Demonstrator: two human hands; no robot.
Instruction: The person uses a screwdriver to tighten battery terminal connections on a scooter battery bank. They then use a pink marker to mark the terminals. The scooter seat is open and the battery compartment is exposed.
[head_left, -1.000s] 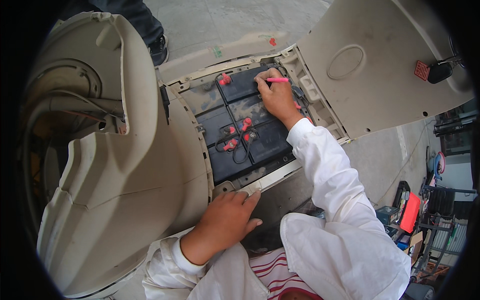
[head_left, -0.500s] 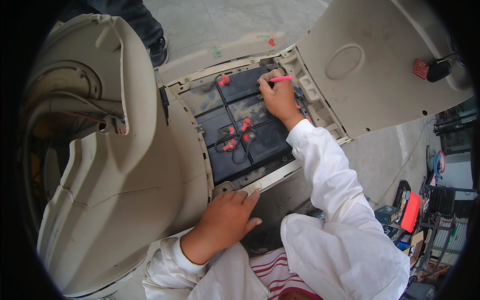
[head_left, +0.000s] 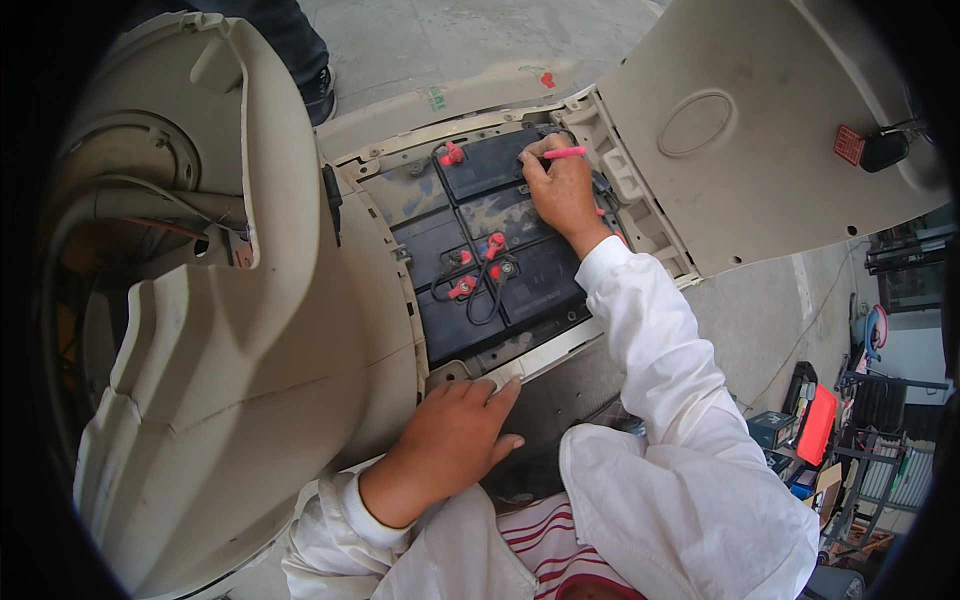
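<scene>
My right hand (head_left: 563,190) is closed on a slim tool with a pink handle (head_left: 564,153); the working end is hidden by the fingers. It is over the far right of a block of dark, dusty batteries (head_left: 545,280) set in a pale vehicle's floor bay. Black cables (head_left: 466,225) with red terminal caps (head_left: 493,242) link the batteries. My left hand (head_left: 450,430) rests open, thumb apart, its fingertips on the near rim (head_left: 545,355) of the bay.
Beige body panels (head_left: 270,330) rise on the left. A raised beige panel (head_left: 760,140) stands to the right. Beyond the bay is another person's dark trouser leg and shoe (head_left: 320,95). Tool cases (head_left: 817,425) and a rack lie on the floor at lower right.
The view has shifted very slightly. My right hand keeps its hold on the pink-handled tool at nearly the same spot, and my left hand has not moved.
</scene>
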